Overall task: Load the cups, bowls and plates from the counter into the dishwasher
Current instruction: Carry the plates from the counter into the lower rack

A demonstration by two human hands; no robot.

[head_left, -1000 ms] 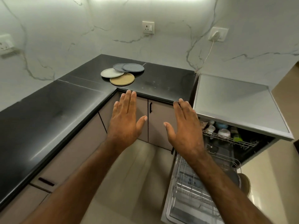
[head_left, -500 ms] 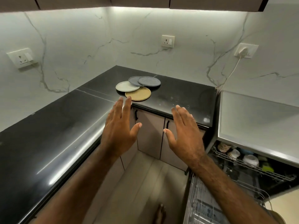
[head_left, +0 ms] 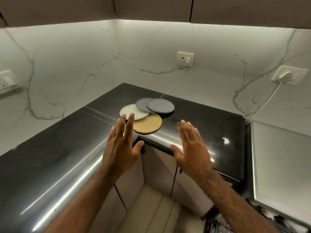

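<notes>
Though dark, glossy counter below marble walls

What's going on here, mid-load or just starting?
A person stands at the corner of the black counter with both hands open and holding nothing. The left hand and right hand are stretched out toward four overlapping plates: a white plate, a yellow plate and two grey plates. All four lie on the counter, not yet picked up. The dishwasher is at the right edge of the view, its inside mostly out of frame.
</notes>
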